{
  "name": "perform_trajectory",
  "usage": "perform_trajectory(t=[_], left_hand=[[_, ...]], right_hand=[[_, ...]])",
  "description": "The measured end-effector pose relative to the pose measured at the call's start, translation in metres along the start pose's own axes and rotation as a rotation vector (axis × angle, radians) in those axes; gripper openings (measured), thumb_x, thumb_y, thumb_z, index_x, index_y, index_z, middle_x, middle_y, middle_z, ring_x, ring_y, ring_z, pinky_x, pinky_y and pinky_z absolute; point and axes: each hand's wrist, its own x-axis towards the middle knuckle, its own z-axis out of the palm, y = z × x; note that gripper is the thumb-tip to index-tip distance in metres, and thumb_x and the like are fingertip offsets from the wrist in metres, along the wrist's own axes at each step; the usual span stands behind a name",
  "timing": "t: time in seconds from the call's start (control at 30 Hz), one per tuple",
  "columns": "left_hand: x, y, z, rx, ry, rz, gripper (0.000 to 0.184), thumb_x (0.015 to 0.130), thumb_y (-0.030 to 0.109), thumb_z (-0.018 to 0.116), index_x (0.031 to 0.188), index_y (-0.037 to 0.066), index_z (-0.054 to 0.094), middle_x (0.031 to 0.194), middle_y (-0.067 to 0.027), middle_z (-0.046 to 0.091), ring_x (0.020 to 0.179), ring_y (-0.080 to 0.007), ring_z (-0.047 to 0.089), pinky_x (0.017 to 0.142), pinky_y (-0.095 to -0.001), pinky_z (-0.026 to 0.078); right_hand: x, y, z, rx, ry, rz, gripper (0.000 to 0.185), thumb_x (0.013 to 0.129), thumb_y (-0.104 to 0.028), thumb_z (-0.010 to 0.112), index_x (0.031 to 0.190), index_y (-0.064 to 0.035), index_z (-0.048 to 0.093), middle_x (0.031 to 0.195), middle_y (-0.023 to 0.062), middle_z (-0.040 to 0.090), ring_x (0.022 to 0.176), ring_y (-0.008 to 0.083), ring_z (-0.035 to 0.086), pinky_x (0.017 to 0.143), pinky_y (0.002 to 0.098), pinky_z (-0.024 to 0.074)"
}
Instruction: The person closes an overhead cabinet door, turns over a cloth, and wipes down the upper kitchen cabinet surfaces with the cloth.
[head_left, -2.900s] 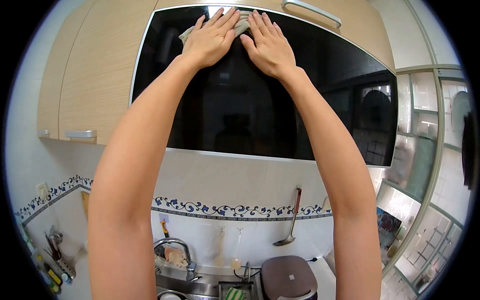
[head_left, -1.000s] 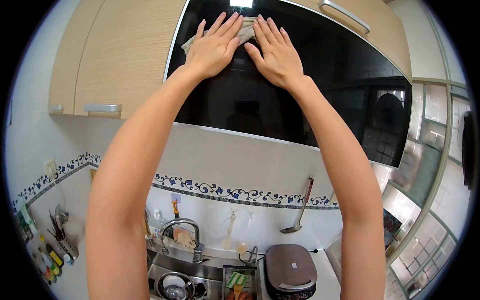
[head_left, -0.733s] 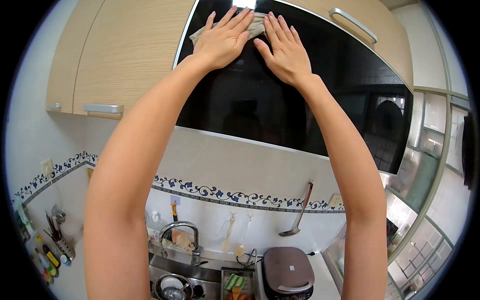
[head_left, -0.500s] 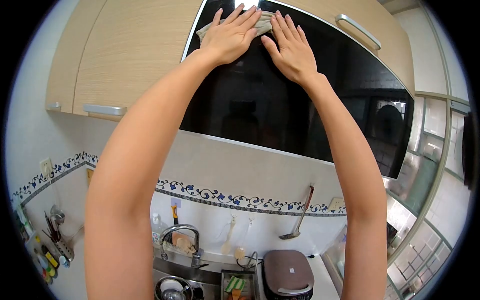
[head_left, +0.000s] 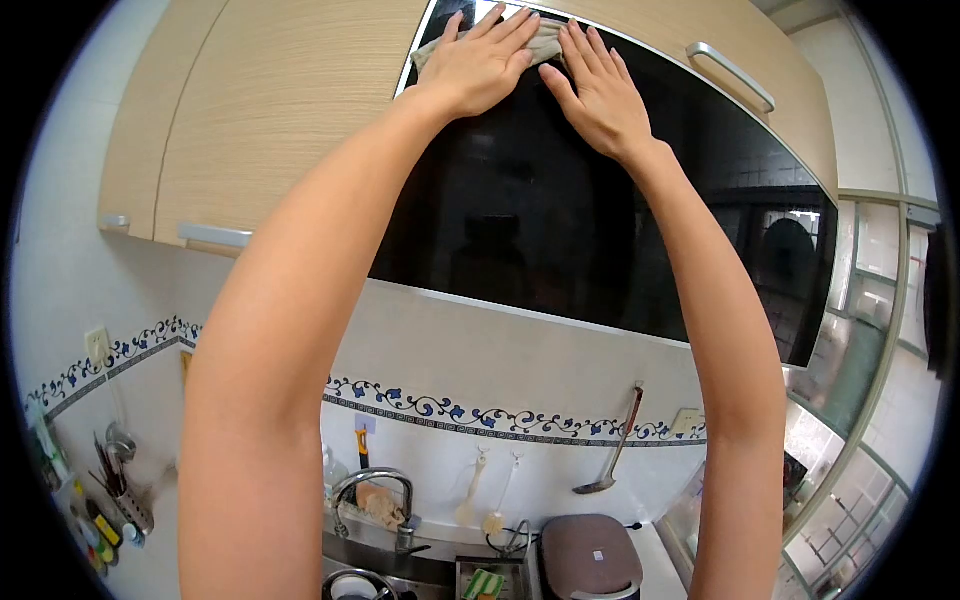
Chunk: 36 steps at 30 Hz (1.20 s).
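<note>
A folded greyish cloth (head_left: 546, 42) lies against the upper left part of a glossy black cabinet door (head_left: 560, 220). My left hand (head_left: 478, 68) presses flat over the cloth, fingers stretched out and spread. Beside it, my right hand (head_left: 603, 98) rests with straight fingers at the cloth's right end, thumb pointing toward the left hand. Neither hand is curled round anything. Part of the cloth is hidden beneath the fingers.
Light wooden cabinets (head_left: 270, 110) flank the black door, one with a metal handle (head_left: 732, 75). Below are a ladle (head_left: 612, 450) hanging on the wall, a faucet (head_left: 408, 500), a brown lidded appliance (head_left: 590, 555) and a utensil holder (head_left: 130, 507). A window (head_left: 860, 350) is at right.
The whole view has shifted, so the door and both hands appear a little further right. The hands stay flat at nearly the same place on the door with the cloth.
</note>
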Motion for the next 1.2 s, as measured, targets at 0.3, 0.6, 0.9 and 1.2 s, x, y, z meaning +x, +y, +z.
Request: perform_trajectory(t=[0.3, 0.6, 0.9, 1.2], left_hand=[[0.017, -0.005, -0.013, -0.111, -0.164, -0.049, 0.058, 0.105, 0.039, 0.028, 0.154, 0.009, 0.031, 0.161, -0.0066, 0.031, 0.150, -0.0247, 0.023, 0.122, -0.0471, 0.016], [0.032, -0.024, -0.010, -0.179, -0.174, -0.067, 0.060, 0.105, 0.043, 0.028, 0.155, 0.010, 0.030, 0.161, -0.0079, 0.029, 0.151, -0.0242, 0.020, 0.122, -0.0471, 0.018], [0.037, -0.032, -0.005, -0.118, -0.163, -0.022, 0.061, 0.104, 0.043, 0.029, 0.155, 0.009, 0.030, 0.161, -0.0078, 0.030, 0.151, -0.0261, 0.021, 0.121, -0.0469, 0.018], [0.014, -0.026, -0.009, -0.127, -0.155, 0.006, 0.060, 0.105, 0.042, 0.029, 0.154, 0.007, 0.033, 0.161, -0.0099, 0.030, 0.150, -0.0275, 0.024, 0.122, -0.0441, 0.017]], right_hand=[[0.022, -0.002, 0.010, 0.032, 0.025, 0.036, 0.076, 0.101, -0.062, 0.025, 0.154, -0.0079, 0.032, 0.161, 0.0104, 0.029, 0.151, 0.0243, 0.022, 0.124, 0.0379, 0.0151], [0.040, -0.012, -0.002, 0.049, -0.157, 0.137, 0.072, 0.104, -0.050, 0.028, 0.152, 0.0035, 0.028, 0.161, 0.0207, 0.024, 0.151, 0.0314, 0.019, 0.123, 0.0408, 0.0150], [0.043, -0.011, 0.002, 0.073, -0.156, 0.137, 0.076, 0.103, -0.053, 0.028, 0.153, 0.0040, 0.027, 0.160, 0.0216, 0.025, 0.151, 0.0317, 0.018, 0.123, 0.0396, 0.0145], [0.023, -0.028, 0.000, 0.082, -0.141, 0.142, 0.074, 0.103, -0.052, 0.031, 0.153, 0.0027, 0.028, 0.161, 0.0197, 0.025, 0.151, 0.0310, 0.018, 0.123, 0.0399, 0.0148]])
